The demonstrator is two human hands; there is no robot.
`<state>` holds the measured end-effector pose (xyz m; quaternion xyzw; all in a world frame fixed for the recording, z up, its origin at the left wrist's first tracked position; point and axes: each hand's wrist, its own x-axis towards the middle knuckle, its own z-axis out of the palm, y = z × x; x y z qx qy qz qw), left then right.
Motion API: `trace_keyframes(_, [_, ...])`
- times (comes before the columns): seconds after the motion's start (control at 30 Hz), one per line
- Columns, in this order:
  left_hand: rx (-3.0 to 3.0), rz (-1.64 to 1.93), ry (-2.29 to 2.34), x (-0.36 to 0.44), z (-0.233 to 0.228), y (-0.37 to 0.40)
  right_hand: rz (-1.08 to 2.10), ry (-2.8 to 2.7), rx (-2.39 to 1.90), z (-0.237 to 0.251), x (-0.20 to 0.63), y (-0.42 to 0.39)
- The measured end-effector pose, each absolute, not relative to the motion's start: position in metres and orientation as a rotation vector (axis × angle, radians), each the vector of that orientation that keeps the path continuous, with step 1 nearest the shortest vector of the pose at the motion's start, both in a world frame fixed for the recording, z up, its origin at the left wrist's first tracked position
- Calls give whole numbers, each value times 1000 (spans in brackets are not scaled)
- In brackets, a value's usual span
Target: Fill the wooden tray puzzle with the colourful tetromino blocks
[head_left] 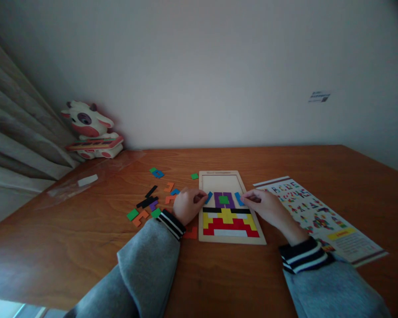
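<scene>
Left hand pinched a blue piece at the tray, left of the purple U. Right hand pinched a second blue right of that U (fingertips only, both grips narrow). Green square sat inside the U. Lower rows already filled: black, yellow, red, white. Best kept flat, each blue squared to the U's side and the tray rim, then slid down against the black row rather than dropped. Upper tray bare, so room to approach from above. Loose pieces scattered left on the counter, sheet just right of the tray. Far counter edge well apart. Plush cow far left by the wall.
</scene>
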<state>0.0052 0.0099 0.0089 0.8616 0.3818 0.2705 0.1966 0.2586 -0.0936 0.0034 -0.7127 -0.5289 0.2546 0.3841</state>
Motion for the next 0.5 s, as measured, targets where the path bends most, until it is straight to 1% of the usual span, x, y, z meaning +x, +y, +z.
trace_keyframes(0.1, [2575, 813, 1042, 8, 7, 8, 611, -1407, -1821, 3, 256, -94])
trace_keyframes(0.27, [2652, 869, 976, 6, 3, 9, 503, -1522, -1844, 6, 254, -96])
trace_keyframes(0.5, [2785, 776, 562, -4, 10, -2, 238, -1704, -1838, 4, 257, -95])
